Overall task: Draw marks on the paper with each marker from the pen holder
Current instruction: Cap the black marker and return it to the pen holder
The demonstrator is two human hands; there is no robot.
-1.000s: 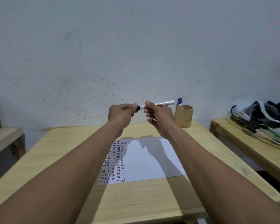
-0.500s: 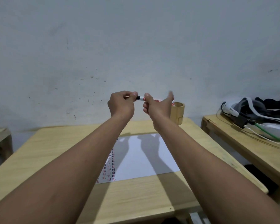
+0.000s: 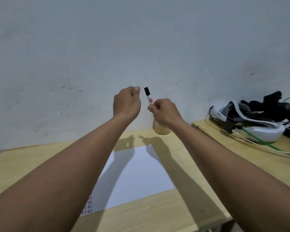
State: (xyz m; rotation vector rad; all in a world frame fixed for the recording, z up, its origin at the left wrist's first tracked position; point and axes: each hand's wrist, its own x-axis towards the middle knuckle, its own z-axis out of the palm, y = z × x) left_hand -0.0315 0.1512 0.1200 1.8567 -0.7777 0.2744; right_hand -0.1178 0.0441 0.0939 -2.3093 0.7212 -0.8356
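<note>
While the right hand [image 3: 164, 113] pinches the lower barrel of the marker [image 3: 148, 97], the pen stands nearly upright in the air above the far edge of the desk [image 3: 40, 164], black cap end on top. The right grip is clenched around the marker; its lower end is hidden in the fist. The left hand [image 3: 126, 104] hovers just beside the cap, apart from it, fingers curled with thumb up; whether it holds anything small cannot be told from this view. The pen holder [image 3: 161, 130] sits on the desk right behind the right hand, mostly hidden. The paper [image 3: 137, 178] lies flat on the desk below the forearms, with rows of short red and dark marks at its near left corner.

Handling judgement: the marker looks light, rigid plastic, smooth and a bit slippery, not fragile. Best hold is mid-barrel with thumb and two fingers; the cap likely needs a firm straight pull or push. The paper is thin and may slide, so light strokes seem wise.
</note>
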